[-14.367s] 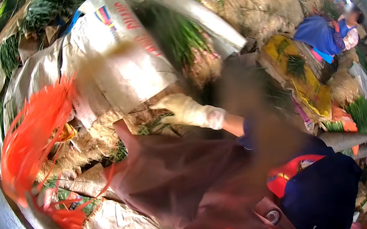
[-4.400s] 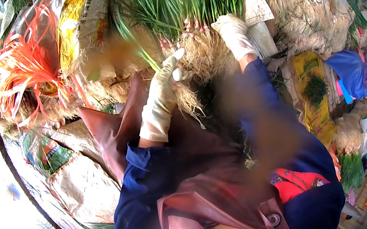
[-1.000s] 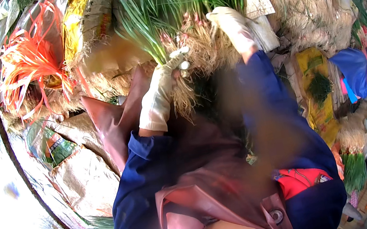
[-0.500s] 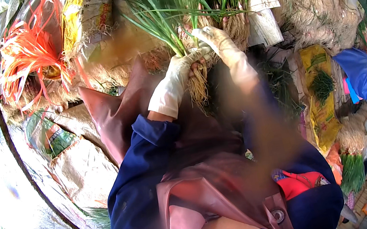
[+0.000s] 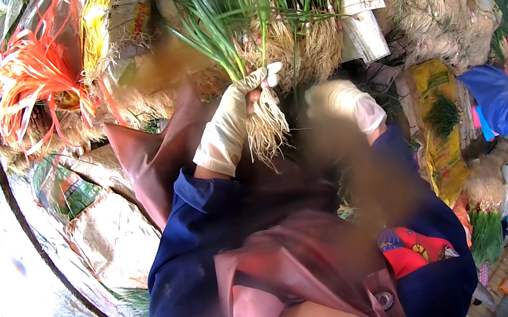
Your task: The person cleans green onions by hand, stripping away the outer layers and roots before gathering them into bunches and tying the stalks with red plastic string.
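My left hand, in a pale glove, is closed round a small bunch of spring onions. Their pale roots hang below the fist and the long green leaves point up and away. My right hand, gloved the same way, is to the right of the roots, with no spring onion seen in it. Its fingers are turned down out of sight and partly blurred by a brown smear over the picture. Beyond both hands lie more rooted spring onions, with green tops pointing away.
Orange plastic strips lie in a heap at the far left. A large pile of rooted onions fills the far right. A yellow sack lies at the right, and a brown apron covers my lap.
My right hand has come off the spring onions and moved right and nearer to me. The left hand keeps the bunch, having shifted slightly nearer.
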